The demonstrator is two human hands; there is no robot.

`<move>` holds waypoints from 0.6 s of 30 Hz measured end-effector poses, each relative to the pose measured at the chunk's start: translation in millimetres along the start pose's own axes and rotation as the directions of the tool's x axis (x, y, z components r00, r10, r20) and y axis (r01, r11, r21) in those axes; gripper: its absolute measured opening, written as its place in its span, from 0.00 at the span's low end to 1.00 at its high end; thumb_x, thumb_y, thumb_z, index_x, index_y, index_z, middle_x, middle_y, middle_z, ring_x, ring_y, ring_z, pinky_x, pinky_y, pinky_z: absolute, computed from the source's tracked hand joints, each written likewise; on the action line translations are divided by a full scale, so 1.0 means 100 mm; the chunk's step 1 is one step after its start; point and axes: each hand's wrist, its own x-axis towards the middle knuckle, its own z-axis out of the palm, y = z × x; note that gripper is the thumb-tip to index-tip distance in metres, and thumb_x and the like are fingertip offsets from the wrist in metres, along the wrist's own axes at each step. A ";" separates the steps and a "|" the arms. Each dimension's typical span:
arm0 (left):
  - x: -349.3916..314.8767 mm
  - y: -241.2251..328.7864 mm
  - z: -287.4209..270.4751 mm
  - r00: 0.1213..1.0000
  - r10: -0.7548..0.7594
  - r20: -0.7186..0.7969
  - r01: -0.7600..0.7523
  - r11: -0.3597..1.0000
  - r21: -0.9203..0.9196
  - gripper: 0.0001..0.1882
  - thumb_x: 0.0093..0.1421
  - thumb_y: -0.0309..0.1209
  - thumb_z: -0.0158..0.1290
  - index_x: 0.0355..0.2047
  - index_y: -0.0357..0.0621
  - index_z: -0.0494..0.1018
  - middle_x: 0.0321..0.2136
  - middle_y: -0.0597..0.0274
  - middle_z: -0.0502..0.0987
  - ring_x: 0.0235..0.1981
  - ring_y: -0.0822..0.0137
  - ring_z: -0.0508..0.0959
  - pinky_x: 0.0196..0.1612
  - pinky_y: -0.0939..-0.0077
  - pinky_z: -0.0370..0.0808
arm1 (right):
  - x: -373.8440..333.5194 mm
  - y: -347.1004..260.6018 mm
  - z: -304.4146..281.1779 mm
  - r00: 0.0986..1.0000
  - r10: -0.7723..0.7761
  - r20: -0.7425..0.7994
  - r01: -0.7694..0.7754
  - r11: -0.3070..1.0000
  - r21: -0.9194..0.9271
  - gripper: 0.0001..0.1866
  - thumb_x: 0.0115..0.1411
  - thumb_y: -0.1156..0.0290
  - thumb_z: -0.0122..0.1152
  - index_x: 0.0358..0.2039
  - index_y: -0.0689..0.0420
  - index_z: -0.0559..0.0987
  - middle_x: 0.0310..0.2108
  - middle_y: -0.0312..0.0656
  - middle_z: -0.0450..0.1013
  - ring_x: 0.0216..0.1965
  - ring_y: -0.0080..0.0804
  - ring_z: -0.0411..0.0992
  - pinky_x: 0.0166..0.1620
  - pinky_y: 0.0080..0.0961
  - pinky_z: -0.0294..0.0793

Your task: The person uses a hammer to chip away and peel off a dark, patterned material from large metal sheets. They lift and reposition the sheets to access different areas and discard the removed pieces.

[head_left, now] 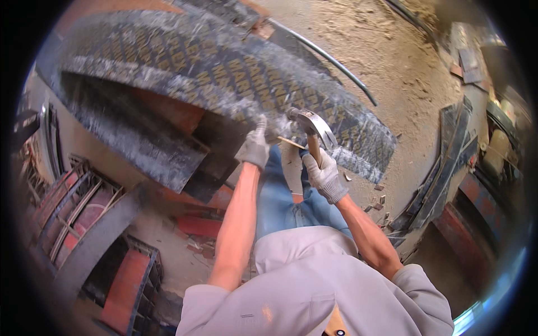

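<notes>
A large curved plywood panel [224,75], dark-faced with gold print and whitish scuffs, stretches across in front of me. My left hand [255,147], in a pale work glove, grips its near edge, with some fingers hidden. In my right hand [326,178], gloved too, is the wooden handle of a claw hammer [318,124]. The hammer's metal head is over the panel, to the right of my left hand; whether it touches the surface I cannot tell. A thin pale wooden edge [291,143] shows between my hands.
Sandy debris [364,50] covers the ground beyond the panel, where a metal pipe [330,59] lies. Dark boards [443,168] are stacked at right. Curved, ribbed formwork pieces with red faces [126,291] stand at lower left. Small wood scraps lie near my legs.
</notes>
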 end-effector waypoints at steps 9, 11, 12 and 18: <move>-0.77 1.08 0.38 0.996 0.085 0.015 -0.081 0.851 0.520 0.24 0.69 0.46 0.59 0.28 0.34 0.85 0.18 0.60 0.81 0.15 0.71 0.80 0.21 0.76 0.76 | -0.82 -0.74 -0.86 0.962 0.269 -0.057 -0.252 0.946 0.203 0.16 0.70 0.62 0.60 0.49 0.59 0.72 0.19 0.35 0.70 0.13 0.20 0.66 0.17 0.21 0.66; -0.89 1.36 0.61 0.987 0.155 0.027 -0.144 0.814 0.562 0.25 0.67 0.47 0.61 0.24 0.35 0.83 0.16 0.59 0.80 0.14 0.71 0.79 0.19 0.74 0.75 | -0.95 -0.99 -1.02 0.974 0.216 -0.062 -0.198 0.955 0.222 0.29 0.68 0.70 0.59 0.68 0.58 0.63 0.23 0.39 0.73 0.15 0.22 0.68 0.19 0.20 0.69; -0.94 1.47 0.71 0.982 0.191 0.015 -0.165 0.807 0.566 0.28 0.65 0.49 0.62 0.19 0.35 0.80 0.14 0.58 0.78 0.13 0.70 0.78 0.19 0.72 0.74 | -1.02 -1.10 -1.09 0.983 0.179 -0.045 -0.164 0.957 0.240 0.39 0.66 0.73 0.59 0.75 0.56 0.56 0.26 0.41 0.75 0.16 0.23 0.69 0.20 0.20 0.72; -0.73 1.81 1.35 0.920 0.392 0.032 -0.309 0.671 0.674 0.32 0.61 0.52 0.66 0.16 0.32 0.77 0.10 0.60 0.73 0.11 0.73 0.72 0.18 0.69 0.68 | -0.95 -1.42 -1.69 0.980 -0.111 0.163 0.043 0.926 0.375 0.22 0.63 0.71 0.57 0.58 0.61 0.74 0.36 0.50 0.80 0.22 0.29 0.77 0.27 0.23 0.79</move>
